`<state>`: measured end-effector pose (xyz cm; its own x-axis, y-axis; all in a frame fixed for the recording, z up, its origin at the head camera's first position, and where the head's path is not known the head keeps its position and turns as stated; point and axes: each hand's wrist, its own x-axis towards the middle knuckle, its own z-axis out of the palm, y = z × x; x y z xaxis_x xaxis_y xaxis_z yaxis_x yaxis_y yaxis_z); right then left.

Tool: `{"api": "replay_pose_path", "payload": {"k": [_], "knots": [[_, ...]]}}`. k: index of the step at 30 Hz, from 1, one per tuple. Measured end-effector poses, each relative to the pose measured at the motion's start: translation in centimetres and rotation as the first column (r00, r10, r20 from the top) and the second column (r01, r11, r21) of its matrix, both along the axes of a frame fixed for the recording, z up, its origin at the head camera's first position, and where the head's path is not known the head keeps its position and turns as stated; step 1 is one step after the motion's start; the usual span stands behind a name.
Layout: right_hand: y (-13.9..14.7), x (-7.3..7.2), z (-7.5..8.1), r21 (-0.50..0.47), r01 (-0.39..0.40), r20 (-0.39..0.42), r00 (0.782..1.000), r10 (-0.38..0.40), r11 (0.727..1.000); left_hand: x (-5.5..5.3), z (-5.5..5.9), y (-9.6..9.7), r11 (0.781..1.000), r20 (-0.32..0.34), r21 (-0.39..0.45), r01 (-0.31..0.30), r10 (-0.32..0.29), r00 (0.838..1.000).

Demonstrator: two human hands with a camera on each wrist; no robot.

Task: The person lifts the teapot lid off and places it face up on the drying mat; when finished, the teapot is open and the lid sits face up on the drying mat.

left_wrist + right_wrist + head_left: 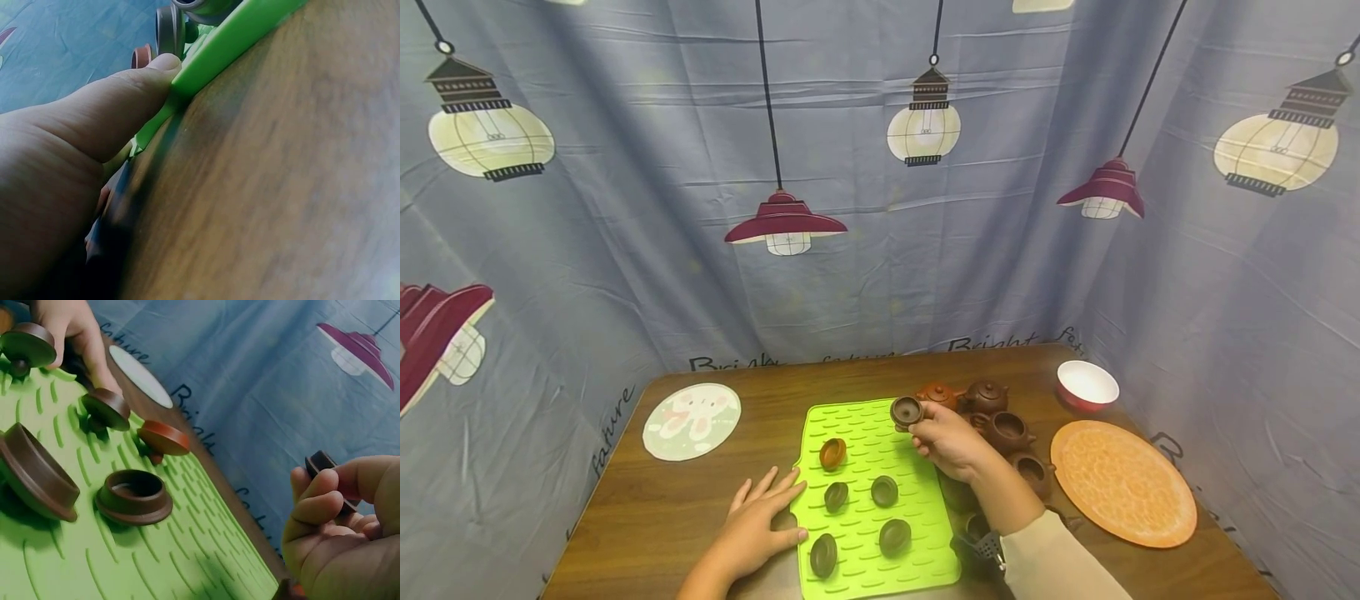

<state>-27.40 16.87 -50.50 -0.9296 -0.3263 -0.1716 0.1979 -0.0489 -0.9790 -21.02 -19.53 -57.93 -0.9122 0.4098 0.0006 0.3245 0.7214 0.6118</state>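
In the head view my right hand [951,437] pinches a dark brown teapot lid [906,411] above the far right of the green ridged mat [865,417]. The right wrist view shows that lid [322,461] partly covered by the fingers. My left hand [760,527] lies with fingers spread at the mat's left edge, its thumb touching the rim. An orange-brown lid [832,454] and several dark lids [895,538] rest on the mat, knob side down and some tilted. Just right of the mat stand several teapots, among them an orange one [938,395] and an open brown one [1007,432].
A red bowl with a white inside [1087,385] stands at the back right. Nearer lies an orange round placemat [1123,483], and a rabbit-patterned round mat [692,422] is at the left. A grey-blue curtain [865,292] hangs behind the wooden table [640,517].
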Motion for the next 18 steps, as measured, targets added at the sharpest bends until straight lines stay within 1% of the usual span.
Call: {"api": "replay_pose_path", "payload": {"k": [4,7,13,18], "knots": [[-0.9,-0.1,-0.1,0.02,0.013,0.041,0.999,-0.014,1.0,-0.1,0.0,0.1,1.0,-0.001,0.003,0.006,-0.006,1.0],[-1.7,-0.2,-0.2,0.061,0.021,0.064,0.998,-0.025,0.998,-0.1,0.0,0.1,1.0,0.0,0.01,0.006,-0.006,1.0],[-3.8,0.0,-0.9,0.133,0.012,0.077,0.997,-0.023,0.991,0.0,0.2,0.1,1.0,0.002,0.014,-0.002,0.001,1.0],[-4.8,0.4,-1.7,0.204,-0.006,0.087,0.996,-0.012,0.979,0.0,0.1,0.0,1.0,-0.002,0.015,-0.001,0.001,1.0]]}}
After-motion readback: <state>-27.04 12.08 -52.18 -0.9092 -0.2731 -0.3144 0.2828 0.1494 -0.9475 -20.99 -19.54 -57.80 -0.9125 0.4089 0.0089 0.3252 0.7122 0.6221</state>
